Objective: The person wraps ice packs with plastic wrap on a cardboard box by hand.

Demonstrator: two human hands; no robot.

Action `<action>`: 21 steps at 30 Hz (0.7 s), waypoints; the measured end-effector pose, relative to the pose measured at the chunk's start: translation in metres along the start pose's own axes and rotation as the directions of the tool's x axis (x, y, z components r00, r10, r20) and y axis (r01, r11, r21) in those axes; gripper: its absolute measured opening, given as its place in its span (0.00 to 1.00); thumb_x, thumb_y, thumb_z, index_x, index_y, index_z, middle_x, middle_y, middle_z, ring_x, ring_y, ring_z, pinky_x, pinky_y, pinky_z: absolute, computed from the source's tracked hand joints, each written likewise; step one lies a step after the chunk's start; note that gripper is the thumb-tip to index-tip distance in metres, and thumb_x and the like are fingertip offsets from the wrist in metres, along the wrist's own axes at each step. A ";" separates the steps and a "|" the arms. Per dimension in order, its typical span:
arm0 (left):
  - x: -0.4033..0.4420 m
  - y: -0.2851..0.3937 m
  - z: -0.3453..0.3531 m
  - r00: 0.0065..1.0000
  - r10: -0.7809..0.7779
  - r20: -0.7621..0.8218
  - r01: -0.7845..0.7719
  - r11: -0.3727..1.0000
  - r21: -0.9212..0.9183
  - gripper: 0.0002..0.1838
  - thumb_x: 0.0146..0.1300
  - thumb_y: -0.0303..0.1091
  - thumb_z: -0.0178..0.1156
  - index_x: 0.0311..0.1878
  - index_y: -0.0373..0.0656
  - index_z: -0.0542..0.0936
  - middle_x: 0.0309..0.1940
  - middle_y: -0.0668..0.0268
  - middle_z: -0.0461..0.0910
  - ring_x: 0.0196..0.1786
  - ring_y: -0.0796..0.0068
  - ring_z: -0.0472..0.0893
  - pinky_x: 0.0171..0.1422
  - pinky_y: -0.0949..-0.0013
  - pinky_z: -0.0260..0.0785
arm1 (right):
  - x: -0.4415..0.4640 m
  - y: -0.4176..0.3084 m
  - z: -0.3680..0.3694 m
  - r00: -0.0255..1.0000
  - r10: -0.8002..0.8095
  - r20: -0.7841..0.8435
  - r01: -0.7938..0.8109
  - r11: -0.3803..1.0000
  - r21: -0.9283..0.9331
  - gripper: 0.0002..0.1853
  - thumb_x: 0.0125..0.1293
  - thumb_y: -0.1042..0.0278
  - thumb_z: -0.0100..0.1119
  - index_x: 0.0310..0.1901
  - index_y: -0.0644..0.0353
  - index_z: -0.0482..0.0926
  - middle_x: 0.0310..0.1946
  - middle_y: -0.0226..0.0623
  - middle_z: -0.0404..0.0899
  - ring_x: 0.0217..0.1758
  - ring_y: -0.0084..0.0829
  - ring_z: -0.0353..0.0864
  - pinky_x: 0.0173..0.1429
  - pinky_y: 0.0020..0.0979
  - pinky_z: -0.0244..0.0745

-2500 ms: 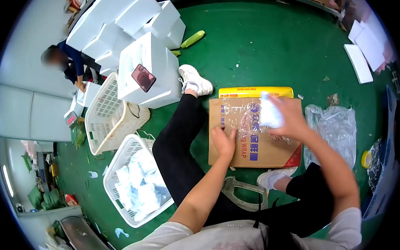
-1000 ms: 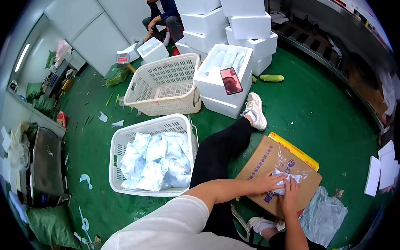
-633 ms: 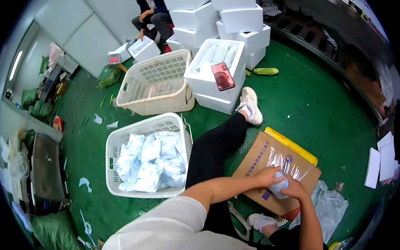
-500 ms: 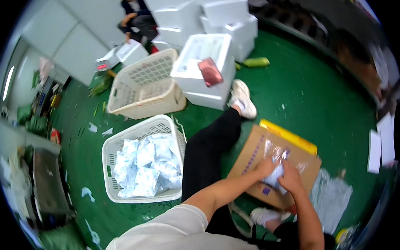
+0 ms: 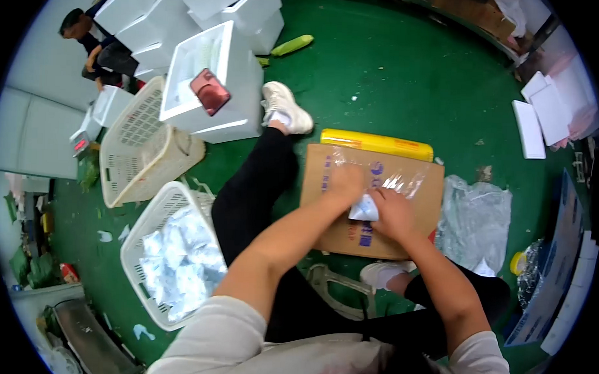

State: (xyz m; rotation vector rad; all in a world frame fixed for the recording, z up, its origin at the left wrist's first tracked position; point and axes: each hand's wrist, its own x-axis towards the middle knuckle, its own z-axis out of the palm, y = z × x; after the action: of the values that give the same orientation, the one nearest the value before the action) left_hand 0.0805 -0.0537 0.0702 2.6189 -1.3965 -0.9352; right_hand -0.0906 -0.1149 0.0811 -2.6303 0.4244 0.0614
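A cardboard box [image 5: 318, 220] with blue print lies flat before me, clear plastic film [image 5: 408, 181] shining on its top. My right hand [image 5: 394, 213] is closed on a small white-and-blue packet [image 5: 365, 209] above the box. Close beside it, my left hand [image 5: 347, 182] is over the film at the box's upper part; motion smears its fingers, so its grip is unclear. Along the box's far edge lies a long yellow box [image 5: 377, 144]. To my left, a white plastic basket [image 5: 133, 260] holds several similar packets [image 5: 181, 265].
An off-white basket [image 5: 182, 153] stands beyond it. White foam boxes [image 5: 239, 109] are stacked ahead, a pink phone [image 5: 210, 91] on one. A person [image 5: 106, 52] crouches at far left. Crumpled clear plastic [image 5: 473, 216] lies right of the cardboard; white panels [image 5: 529, 129] lie farther right.
My view has turned, so the box and baskets sit differently in it. My left hand has moved away from the right, towards the box's far side; the packet stays in my right hand.
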 end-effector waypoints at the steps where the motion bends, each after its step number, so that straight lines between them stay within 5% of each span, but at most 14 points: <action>1: 0.003 0.010 -0.029 0.999 0.022 -0.041 -0.021 0.999 0.035 0.15 0.65 0.36 0.53 0.47 0.41 0.84 0.45 0.52 0.84 0.52 0.52 0.82 0.58 0.54 0.73 | 0.009 0.005 -0.020 0.990 -0.022 0.137 0.013 0.998 0.069 0.35 0.42 0.63 0.73 0.58 0.50 0.75 0.50 0.44 0.79 0.57 0.47 0.77 0.60 0.46 0.73; 2: 0.011 0.021 -0.042 0.997 0.050 -0.061 -0.046 0.996 0.077 0.13 0.64 0.35 0.54 0.46 0.45 0.84 0.44 0.56 0.85 0.51 0.54 0.83 0.57 0.55 0.74 | 0.011 0.011 -0.032 0.962 -0.039 0.272 -0.004 0.988 0.156 0.34 0.42 0.62 0.73 0.56 0.49 0.77 0.47 0.44 0.80 0.54 0.48 0.79 0.58 0.45 0.74; 3: 0.032 0.026 -0.025 0.964 0.262 -0.048 -0.263 0.965 -0.017 0.15 0.66 0.38 0.53 0.50 0.46 0.83 0.49 0.56 0.83 0.55 0.55 0.81 0.60 0.53 0.72 | 0.021 0.026 -0.033 0.943 -0.170 0.287 0.078 0.950 0.303 0.29 0.43 0.59 0.72 0.52 0.49 0.79 0.43 0.47 0.82 0.51 0.50 0.81 0.54 0.44 0.77; 5: 0.087 0.015 0.021 0.784 0.613 -0.100 -0.620 0.764 -0.176 0.18 0.69 0.43 0.50 0.57 0.50 0.80 0.60 0.56 0.78 0.64 0.57 0.76 0.68 0.49 0.66 | 0.039 0.029 -0.055 0.793 -0.200 0.575 -0.077 0.904 0.421 0.35 0.48 0.48 0.73 0.57 0.55 0.77 0.53 0.47 0.80 0.57 0.45 0.79 0.61 0.39 0.73; 8: 0.093 0.022 0.062 0.658 0.741 -0.135 -0.743 0.667 0.044 0.23 0.71 0.48 0.49 0.67 0.59 0.72 0.74 0.62 0.62 0.76 0.58 0.61 0.76 0.41 0.51 | 0.053 0.047 -0.036 0.646 -0.239 0.724 -0.226 0.847 0.482 0.49 0.56 0.30 0.63 0.68 0.64 0.68 0.66 0.51 0.70 0.69 0.45 0.69 0.73 0.37 0.61; 9: 0.093 0.020 0.071 0.656 0.750 -0.084 -0.739 0.661 0.130 0.28 0.71 0.51 0.48 0.74 0.65 0.63 0.79 0.64 0.50 0.80 0.60 0.49 0.78 0.35 0.38 | 0.057 0.040 -0.049 0.523 -0.253 0.814 -0.317 0.829 0.462 0.53 0.56 0.25 0.57 0.71 0.64 0.64 0.71 0.53 0.63 0.74 0.48 0.61 0.76 0.39 0.55; 12: 0.077 0.023 0.061 0.610 0.777 -0.156 -0.726 0.627 0.282 0.28 0.71 0.52 0.48 0.73 0.66 0.64 0.78 0.65 0.54 0.79 0.59 0.53 0.77 0.35 0.41 | 0.063 0.060 -0.017 0.421 -0.248 0.873 -0.440 0.786 0.435 0.52 0.55 0.27 0.62 0.71 0.62 0.65 0.68 0.51 0.68 0.71 0.42 0.67 0.73 0.37 0.60; 14: 0.075 0.024 0.058 0.580 0.798 -0.161 -0.729 0.597 0.333 0.29 0.70 0.54 0.49 0.73 0.67 0.65 0.77 0.67 0.56 0.79 0.61 0.55 0.77 0.34 0.42 | 0.063 0.046 -0.020 0.214 -0.268 0.939 -0.716 0.611 0.338 0.50 0.55 0.30 0.64 0.70 0.62 0.66 0.67 0.50 0.70 0.69 0.39 0.70 0.71 0.36 0.62; 18: 0.066 0.027 0.051 0.558 0.813 -0.165 -0.726 0.575 0.377 0.29 0.68 0.57 0.52 0.72 0.70 0.66 0.77 0.69 0.56 0.78 0.65 0.55 0.77 0.37 0.44 | 0.038 0.035 0.014 0.372 -0.132 0.919 -0.510 0.798 0.321 0.48 0.58 0.34 0.64 0.71 0.61 0.64 0.68 0.49 0.68 0.71 0.41 0.67 0.70 0.37 0.64; 19: 0.068 0.026 0.053 0.561 0.813 -0.156 -0.731 0.574 0.369 0.28 0.68 0.58 0.51 0.71 0.72 0.67 0.77 0.69 0.56 0.79 0.65 0.54 0.77 0.37 0.43 | 0.034 0.033 0.025 0.317 -0.166 0.934 -0.463 0.832 0.305 0.48 0.56 0.32 0.64 0.70 0.60 0.65 0.68 0.49 0.67 0.70 0.42 0.67 0.70 0.37 0.63; 20: 0.069 0.026 0.054 0.555 0.818 -0.151 -0.734 0.567 0.373 0.28 0.68 0.58 0.51 0.71 0.72 0.67 0.77 0.69 0.56 0.79 0.65 0.54 0.77 0.37 0.43 | 0.025 0.030 0.040 0.338 -0.376 0.862 -0.489 0.712 0.503 0.47 0.54 0.29 0.64 0.66 0.59 0.70 0.63 0.49 0.72 0.65 0.42 0.72 0.67 0.37 0.65; 21: 0.069 0.027 0.055 0.550 0.822 -0.145 -0.737 0.560 0.378 0.28 0.68 0.58 0.51 0.71 0.72 0.67 0.77 0.69 0.56 0.79 0.65 0.54 0.78 0.37 0.42 | 0.022 0.022 0.035 0.307 -0.356 0.883 -0.447 0.765 0.464 0.46 0.53 0.29 0.64 0.64 0.59 0.73 0.60 0.48 0.74 0.62 0.42 0.74 0.64 0.38 0.67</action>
State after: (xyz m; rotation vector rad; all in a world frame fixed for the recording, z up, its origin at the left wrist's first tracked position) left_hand 0.0610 -0.1087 -0.0006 1.7108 -2.3824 -0.1857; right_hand -0.0759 -0.1239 0.0377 -1.4065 0.0284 1.2443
